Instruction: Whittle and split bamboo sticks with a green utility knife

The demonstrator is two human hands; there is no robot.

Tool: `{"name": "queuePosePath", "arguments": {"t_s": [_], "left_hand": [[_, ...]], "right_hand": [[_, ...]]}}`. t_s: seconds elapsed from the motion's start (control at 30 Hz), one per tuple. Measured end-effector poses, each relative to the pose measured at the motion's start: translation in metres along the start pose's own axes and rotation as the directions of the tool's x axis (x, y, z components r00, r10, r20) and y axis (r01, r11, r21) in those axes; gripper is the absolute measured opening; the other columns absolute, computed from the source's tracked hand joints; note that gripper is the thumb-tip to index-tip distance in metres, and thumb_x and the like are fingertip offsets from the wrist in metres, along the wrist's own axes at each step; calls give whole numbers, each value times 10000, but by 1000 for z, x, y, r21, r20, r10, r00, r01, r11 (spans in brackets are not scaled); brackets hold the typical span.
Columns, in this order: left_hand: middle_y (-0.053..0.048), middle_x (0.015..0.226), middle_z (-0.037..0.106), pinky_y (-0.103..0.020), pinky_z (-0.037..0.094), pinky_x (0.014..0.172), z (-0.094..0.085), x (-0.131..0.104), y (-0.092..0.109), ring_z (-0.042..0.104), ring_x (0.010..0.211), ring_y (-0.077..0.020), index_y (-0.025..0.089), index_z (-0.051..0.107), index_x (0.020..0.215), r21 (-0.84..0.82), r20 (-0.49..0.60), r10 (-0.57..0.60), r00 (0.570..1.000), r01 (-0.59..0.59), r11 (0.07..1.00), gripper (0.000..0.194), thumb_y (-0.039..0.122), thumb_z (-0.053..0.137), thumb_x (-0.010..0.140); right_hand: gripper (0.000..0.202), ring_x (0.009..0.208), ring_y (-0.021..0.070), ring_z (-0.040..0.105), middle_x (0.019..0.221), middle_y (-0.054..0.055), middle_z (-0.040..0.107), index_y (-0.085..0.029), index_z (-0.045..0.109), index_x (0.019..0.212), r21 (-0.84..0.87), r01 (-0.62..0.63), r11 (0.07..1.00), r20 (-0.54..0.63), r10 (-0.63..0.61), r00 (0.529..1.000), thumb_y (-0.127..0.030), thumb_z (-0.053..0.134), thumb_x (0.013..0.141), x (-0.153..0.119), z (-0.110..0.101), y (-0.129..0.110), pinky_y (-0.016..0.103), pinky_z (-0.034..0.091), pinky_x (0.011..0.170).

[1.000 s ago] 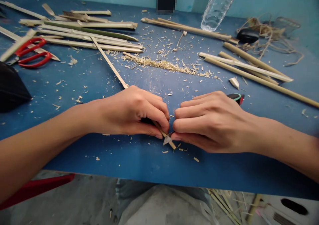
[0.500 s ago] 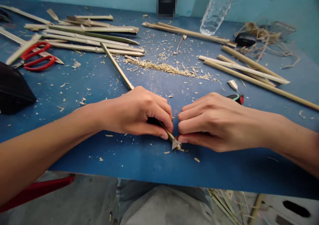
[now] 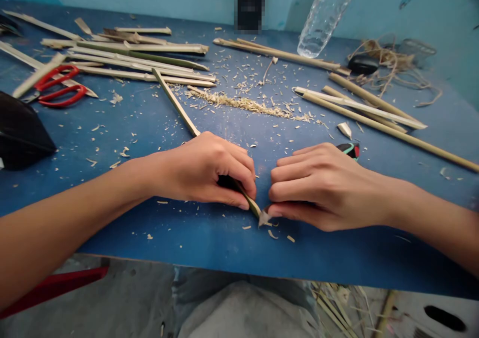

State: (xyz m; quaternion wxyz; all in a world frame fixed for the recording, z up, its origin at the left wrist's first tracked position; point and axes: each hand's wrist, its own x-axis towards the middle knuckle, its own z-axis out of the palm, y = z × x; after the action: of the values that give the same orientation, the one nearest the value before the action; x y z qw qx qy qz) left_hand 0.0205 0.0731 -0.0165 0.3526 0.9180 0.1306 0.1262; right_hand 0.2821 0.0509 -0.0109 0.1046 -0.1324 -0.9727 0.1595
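Against a blue-green wall (image 3: 157,1) stands a blue surface (image 3: 220,250), scattered with pale shavings (image 3: 247,103). The left hand (image 3: 209,170) pinches a split bamboo stick (image 3: 175,101), which slants beneath it toward the near edge. The right hand (image 3: 318,188) grips a knife (image 3: 264,217), its blade at the stick's near tip; whether they touch, I cannot tell. The step seems to be trimming this end. A further stroke would call for a firm left hold, with fingertips behind the blade.
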Motion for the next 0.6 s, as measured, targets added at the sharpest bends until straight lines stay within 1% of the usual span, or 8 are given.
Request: {"name": "queuePosePath", "arguments": {"t_s": [0.13,0.23,0.37,0.5,0.6], "left_hand": [[-5,920,781,-245,490,753,1,0,1,714,842,-152,233,782,956,8,-7,-4,1000,4,1000,39,205,786,929],[3,916,778,-232,481,747,1,0,2,710,841,-143,225,778,953,21,-12,1,1000,-1,1000,32,202,782,932],[-4,934,779,-210,476,764,1,-1,2,708,846,-135,210,781,965,29,-10,9,1000,-8,1000,29,204,778,937],[-20,943,777,-213,477,773,1,-2,1,707,861,-141,197,785,966,21,-7,21,1000,-21,1000,28,195,769,943],[-25,948,780,-214,482,783,2,-2,-1,708,868,-145,197,789,965,19,-11,38,999,-37,999,32,194,777,935]], "right_hand": [[357,656,143,477,730,-18,578,-192,653,804,-208,-37,977,-195,-5,981,-353,530,1098,1,11,-4,327,285,612],[348,642,141,470,727,-17,585,-190,666,804,-252,-39,967,-233,-22,972,-343,546,1092,2,15,-7,334,269,596],[360,644,137,478,728,-15,582,-191,634,790,-228,-23,973,-206,-25,978,-320,518,1105,3,11,-6,331,273,609],[346,660,129,509,758,-23,584,-207,600,811,-59,-34,998,-65,30,997,-343,501,1113,4,3,-2,315,291,622],[328,694,129,532,762,-33,583,-214,585,822,16,-11,1000,3,11,1000,-346,508,1113,5,0,-1,316,273,605]]}}
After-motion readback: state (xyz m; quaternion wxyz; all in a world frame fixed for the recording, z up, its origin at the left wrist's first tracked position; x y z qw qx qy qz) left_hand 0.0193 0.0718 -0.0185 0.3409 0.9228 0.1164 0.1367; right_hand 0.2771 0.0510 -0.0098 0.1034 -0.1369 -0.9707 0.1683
